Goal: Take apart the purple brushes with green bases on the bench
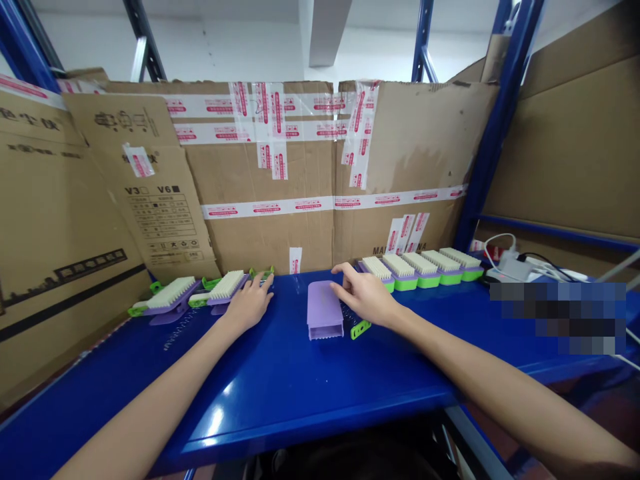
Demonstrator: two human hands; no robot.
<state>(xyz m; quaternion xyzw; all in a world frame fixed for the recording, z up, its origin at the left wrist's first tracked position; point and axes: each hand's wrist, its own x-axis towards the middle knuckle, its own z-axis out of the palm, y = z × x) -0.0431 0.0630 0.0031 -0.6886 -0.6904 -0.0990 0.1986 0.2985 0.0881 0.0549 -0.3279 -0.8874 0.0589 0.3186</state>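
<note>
My left hand [250, 303] lies palm down at the back of the blue table, fingers stretched out and reaching a small green plastic piece [269, 272]. Part of that piece is hidden beneath the fingers. A flat, hollow purple plastic case [325, 308] stands in the middle, its open end towards me. Beside its right edge is my right hand [369, 292], with thumb and forefinger apart; the other fingers are partly hidden. Below that hand lies a green perforated strip [361, 329], close to what looks like a thin coil spring.
Two bristled brush heads [173, 293] with purple and green parts lie at left, near a spring-like coil [175, 330]. Several finished-looking purple-green brushes [423, 267] line the back right. A charger with cables [515, 267] is farther right. Taped cardboard [270, 173] walls the back.
</note>
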